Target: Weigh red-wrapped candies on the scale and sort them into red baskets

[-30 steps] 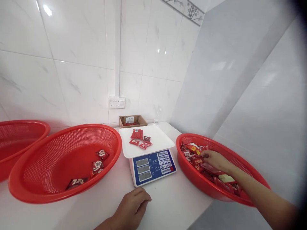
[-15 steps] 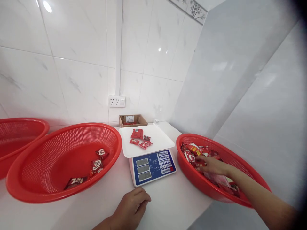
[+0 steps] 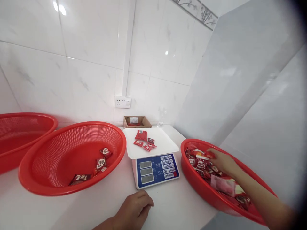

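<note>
My right hand (image 3: 223, 162) is over the red basket on the right (image 3: 199, 185), its fingers closed on a small red candy packet (image 3: 209, 155). Beneath it, mixed wrapped candies fill the basket, with a pink packet (image 3: 223, 185) lying among them. My left hand (image 3: 134, 207) rests on the table with its fingers curled, holding nothing that shows. Just beyond it stands a digital scale (image 3: 157, 171). On the scale's white tray (image 3: 165, 145) lie a larger red packet (image 3: 141, 135) and several small wrapped candies (image 3: 149, 147).
A second red basket (image 3: 72, 134) stands left of the scale, with a few candies (image 3: 80, 179) inside. Another red basket (image 3: 21, 159) is at the far left. Behind the scale sit a cardboard box (image 3: 145, 122) and a clear bottle (image 3: 161, 121) by the tiled wall.
My right hand has lifted slightly from among the candies, bringing up a red packet. My left hand stays on the table. The view has shifted a little.
</note>
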Demonstrator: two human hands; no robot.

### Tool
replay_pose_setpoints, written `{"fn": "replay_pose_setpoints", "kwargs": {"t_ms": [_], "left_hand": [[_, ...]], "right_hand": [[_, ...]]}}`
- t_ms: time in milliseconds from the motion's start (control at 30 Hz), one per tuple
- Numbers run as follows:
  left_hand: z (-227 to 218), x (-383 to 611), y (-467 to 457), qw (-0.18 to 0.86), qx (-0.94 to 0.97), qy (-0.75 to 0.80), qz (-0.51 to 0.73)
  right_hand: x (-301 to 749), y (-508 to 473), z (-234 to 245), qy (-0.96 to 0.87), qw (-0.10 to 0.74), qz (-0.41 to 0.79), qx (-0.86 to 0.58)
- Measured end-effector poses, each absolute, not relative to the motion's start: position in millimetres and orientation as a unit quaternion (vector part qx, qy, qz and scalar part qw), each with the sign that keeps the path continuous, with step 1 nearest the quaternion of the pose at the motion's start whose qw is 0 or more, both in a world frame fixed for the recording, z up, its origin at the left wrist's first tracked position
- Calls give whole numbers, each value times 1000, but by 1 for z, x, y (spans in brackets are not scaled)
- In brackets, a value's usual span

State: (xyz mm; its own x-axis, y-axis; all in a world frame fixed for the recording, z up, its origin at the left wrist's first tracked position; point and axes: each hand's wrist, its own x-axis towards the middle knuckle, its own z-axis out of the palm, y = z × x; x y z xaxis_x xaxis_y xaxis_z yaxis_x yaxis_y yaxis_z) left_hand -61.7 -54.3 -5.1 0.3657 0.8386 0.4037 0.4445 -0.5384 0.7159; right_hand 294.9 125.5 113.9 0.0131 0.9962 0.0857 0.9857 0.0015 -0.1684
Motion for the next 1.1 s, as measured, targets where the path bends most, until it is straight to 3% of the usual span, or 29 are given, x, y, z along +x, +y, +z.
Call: {"fn": "replay_pose_setpoints", "kwargs": {"t_ms": [233,600,867,1100], "left_hand": [[-13,-60,-51,209,796,393,411],[-33,-58,-37,189,810,406,379],[-34,-58,-35,241,805,408,356],[-32,-59,-35,250,806,400,358]], "right_hand": [[227,147,145,-746,147,47,-648],[86,163,128,-811,123,152,-551],[62,164,133,-797,148,219,-543],[56,156,126,-764,156,352,-519]]}}
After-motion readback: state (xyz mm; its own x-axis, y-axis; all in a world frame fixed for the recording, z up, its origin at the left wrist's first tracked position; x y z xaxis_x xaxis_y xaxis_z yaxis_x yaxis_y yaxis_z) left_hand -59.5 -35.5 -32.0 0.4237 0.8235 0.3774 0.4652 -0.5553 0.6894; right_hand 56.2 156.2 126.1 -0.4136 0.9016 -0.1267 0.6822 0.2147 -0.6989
